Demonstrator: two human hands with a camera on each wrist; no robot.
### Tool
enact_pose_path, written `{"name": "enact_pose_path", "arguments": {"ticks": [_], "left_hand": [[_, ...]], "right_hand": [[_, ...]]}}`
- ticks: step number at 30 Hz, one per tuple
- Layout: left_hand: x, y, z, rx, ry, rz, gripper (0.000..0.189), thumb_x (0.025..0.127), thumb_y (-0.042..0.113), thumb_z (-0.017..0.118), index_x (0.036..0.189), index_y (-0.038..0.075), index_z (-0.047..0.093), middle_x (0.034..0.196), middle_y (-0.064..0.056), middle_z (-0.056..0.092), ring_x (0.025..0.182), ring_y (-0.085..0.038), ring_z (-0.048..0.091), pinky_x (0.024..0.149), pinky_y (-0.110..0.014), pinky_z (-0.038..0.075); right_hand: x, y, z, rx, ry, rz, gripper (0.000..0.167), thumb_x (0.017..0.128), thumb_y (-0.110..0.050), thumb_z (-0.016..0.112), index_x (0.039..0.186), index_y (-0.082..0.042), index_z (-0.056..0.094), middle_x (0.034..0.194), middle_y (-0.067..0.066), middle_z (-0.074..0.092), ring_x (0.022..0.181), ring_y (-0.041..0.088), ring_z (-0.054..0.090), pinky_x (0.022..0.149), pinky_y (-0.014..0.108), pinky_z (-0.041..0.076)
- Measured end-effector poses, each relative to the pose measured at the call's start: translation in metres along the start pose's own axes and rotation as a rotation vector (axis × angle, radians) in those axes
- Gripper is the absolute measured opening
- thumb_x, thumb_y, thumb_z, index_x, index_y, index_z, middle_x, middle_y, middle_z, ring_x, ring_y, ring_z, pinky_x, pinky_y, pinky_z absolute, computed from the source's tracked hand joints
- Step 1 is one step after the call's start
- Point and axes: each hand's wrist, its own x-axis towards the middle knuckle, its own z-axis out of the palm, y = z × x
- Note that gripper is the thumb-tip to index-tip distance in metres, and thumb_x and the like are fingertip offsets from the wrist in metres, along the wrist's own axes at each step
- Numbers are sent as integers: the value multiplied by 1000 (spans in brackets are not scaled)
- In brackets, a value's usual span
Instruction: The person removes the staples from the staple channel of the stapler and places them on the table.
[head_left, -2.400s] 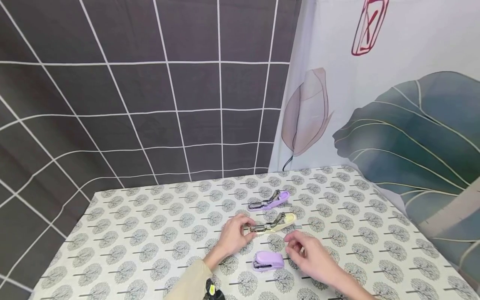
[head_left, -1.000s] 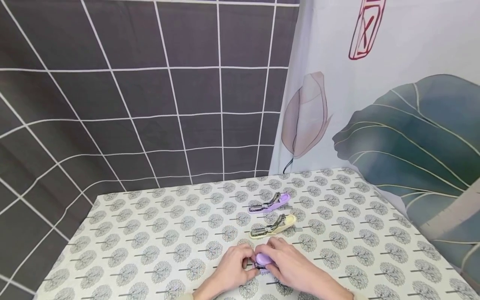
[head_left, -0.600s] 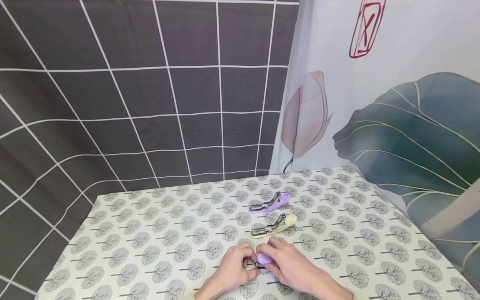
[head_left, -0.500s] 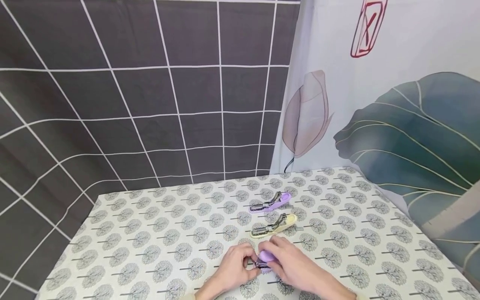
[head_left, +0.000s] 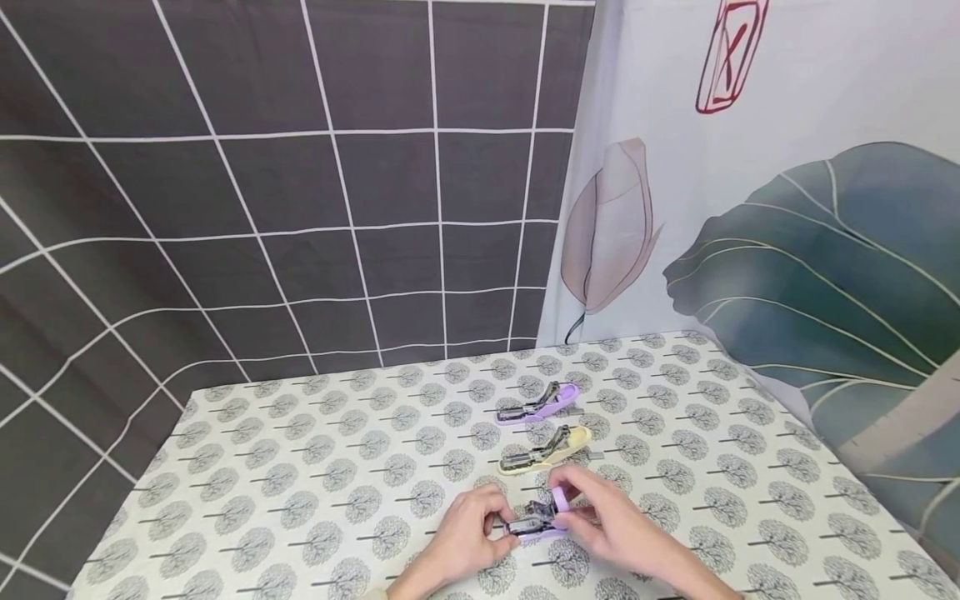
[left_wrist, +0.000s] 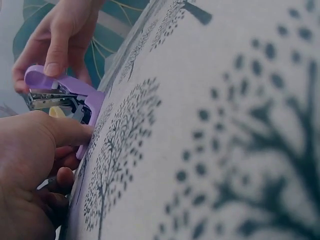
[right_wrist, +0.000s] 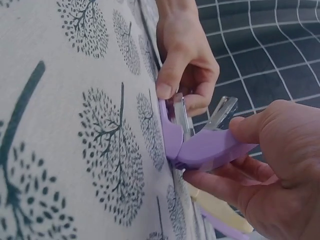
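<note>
A small purple stapler (head_left: 536, 521) lies near the table's front, its top cover swung up and back so the metal staple channel shows. My left hand (head_left: 472, 529) pinches the front end of its base between thumb and fingers. The raised cover (right_wrist: 215, 147) is held by my right hand (head_left: 611, 521), thumb on one side and fingers on the other, as the right wrist view shows. Just behind lies a yellow stapler (head_left: 543, 454), opened out flat. Beyond it another purple stapler (head_left: 538, 406) lies opened in the same way.
A tablecloth (head_left: 315, 500) printed with grey trees covers the table. A dark curtain with white grid lines (head_left: 285, 183) hangs at the back and left. On the right is a pale hanging (head_left: 675, 100) with leaf prints.
Both hands came to the nearest stapler, which was closed at first. My right hand has swung its cover up and back to the right; the left hand keeps the base.
</note>
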Motion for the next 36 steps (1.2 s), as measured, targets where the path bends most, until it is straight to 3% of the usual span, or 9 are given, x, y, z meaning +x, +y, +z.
{"name": "enact_pose_path", "arguments": {"ticks": [4,12,15,21,24,28,36], "left_hand": [[0,0,0,1,3,8,23,70,7,85,80,16,67,72,12,48,59,5,38,55,-14,37],[0,1,0,6,-4,19,22,70,7,85,80,15,67,71,12,49,60,5,38,55,-14,37],[0,0,0,15,-6,22,22,70,7,85,80,15,67,72,13,49,60,6,38,56,-14,37],[0,0,0,3,-13,30,22,70,6,85,80,14,67,73,13,49,59,6,38,54,-13,37],[-1,0,1,-4,-12,35,23,70,4,84,81,14,67,73,13,49,58,5,39,54,-13,38],[-1,1,0,5,-8,34,23,70,4,85,81,14,67,73,12,49,58,5,39,54,-13,38],[-1,0,0,0,-5,31,23,70,3,85,82,13,67,74,13,49,59,6,39,54,-13,38]], "right_hand": [[-3,2,-2,46,13,4,34,85,12,66,113,-3,53,99,3,60,92,23,66,73,28,58],[-10,11,-6,-15,49,0,33,85,6,71,109,-8,53,94,-3,60,90,17,66,69,26,55],[-12,13,-7,21,50,1,31,86,6,69,109,-7,52,94,-1,61,88,18,66,63,25,55],[-19,14,-8,57,65,39,32,86,10,66,110,-5,51,101,5,64,93,19,69,67,27,57],[-22,15,-10,60,71,85,32,86,10,66,109,-7,50,98,4,63,79,7,65,57,23,54],[-27,19,-12,117,60,123,31,87,8,66,107,-7,48,90,2,63,58,-1,48,45,21,44],[-32,23,-15,219,43,229,29,89,1,68,107,-8,47,93,5,64,58,-1,47,45,23,45]]}}
